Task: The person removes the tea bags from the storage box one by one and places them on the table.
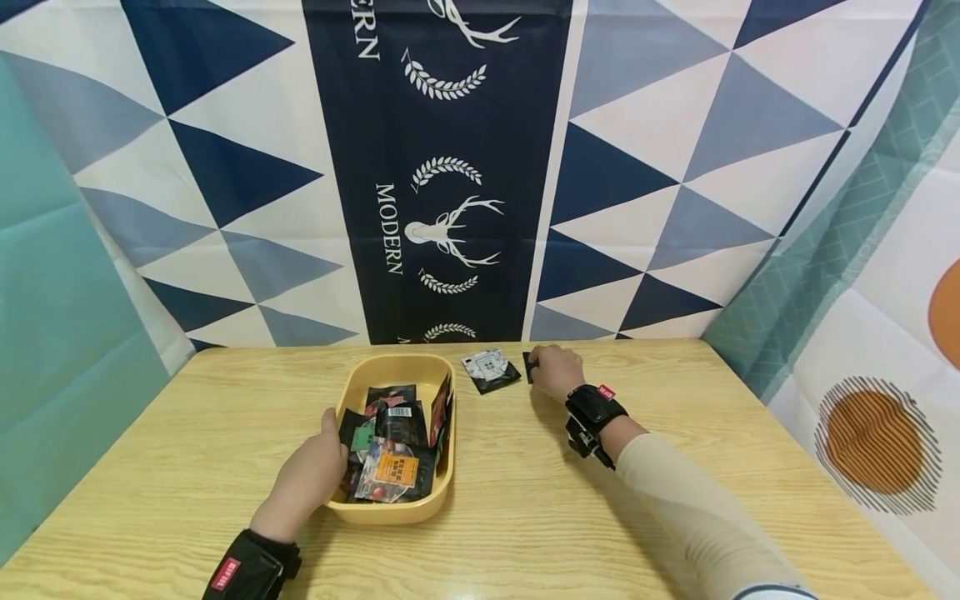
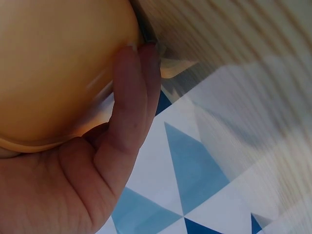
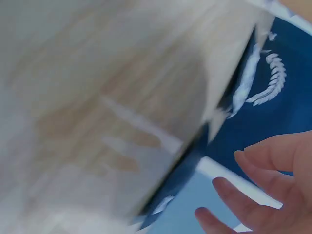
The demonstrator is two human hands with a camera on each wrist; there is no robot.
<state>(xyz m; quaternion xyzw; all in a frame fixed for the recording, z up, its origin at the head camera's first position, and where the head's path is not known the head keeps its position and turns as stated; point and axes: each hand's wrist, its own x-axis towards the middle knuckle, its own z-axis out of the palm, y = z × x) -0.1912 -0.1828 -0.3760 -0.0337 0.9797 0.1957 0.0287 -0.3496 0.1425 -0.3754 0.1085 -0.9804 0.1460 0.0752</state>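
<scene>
A yellow plastic tub (image 1: pixel 396 512) stands on the wooden table, holding several dark sachets with coloured labels, among them one with an orange label (image 1: pixel 396 469). My left hand (image 1: pixel 309 472) grips the tub's left side, thumb at the rim. The left wrist view shows its fingers (image 2: pixel 127 102) against the tub's outer wall. At the table's back, my right hand (image 1: pixel 555 372) reaches over a small black sachet (image 1: pixel 528 367), partly hidden by the hand. In the right wrist view its fingers are spread and slightly bent beside that dark sachet (image 3: pixel 178 170), with a gap between.
A white-and-black sachet (image 1: pixel 491 371) lies flat between the tub and my right hand. Just behind the table's back edge hangs a patterned cloth (image 1: pixel 442 275) with triangles and deer heads. More cloth hangs at both sides.
</scene>
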